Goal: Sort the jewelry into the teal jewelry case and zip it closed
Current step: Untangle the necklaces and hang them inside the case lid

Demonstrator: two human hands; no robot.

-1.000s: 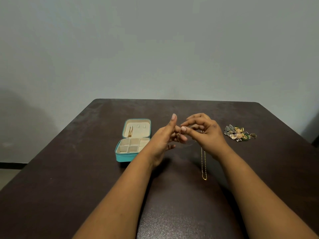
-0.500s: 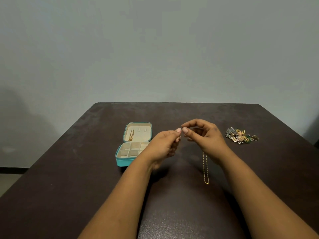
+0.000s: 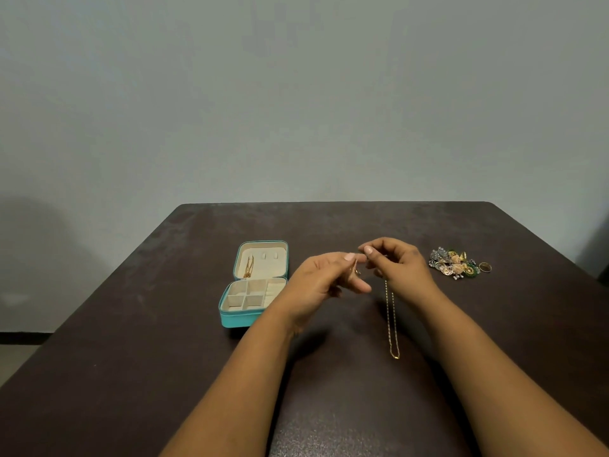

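The teal jewelry case (image 3: 233, 318) lies open on the dark table, left of my hands, with cream compartments below and a gold chain (image 3: 248, 267) hanging in its lid. My left hand (image 3: 321, 281) and my right hand (image 3: 397, 264) meet above the table's middle. Both pinch the top end of a thin gold necklace (image 3: 392, 319), whose doubled length hangs down from my right hand to near the tabletop. A small gold piece shows between my left fingers. A heap of loose jewelry (image 3: 453, 262) and a ring (image 3: 485, 267) lie to the right.
The dark brown table (image 3: 131, 341) runs back to a plain grey wall. Its left edge drops to the floor at the lower left. The case stands just left of my left wrist.
My hands have stayed together at the necklace's top end, with the fingers shifting. My left fingers went from stretched up to curled over the chain. The hanging chain barely moved.
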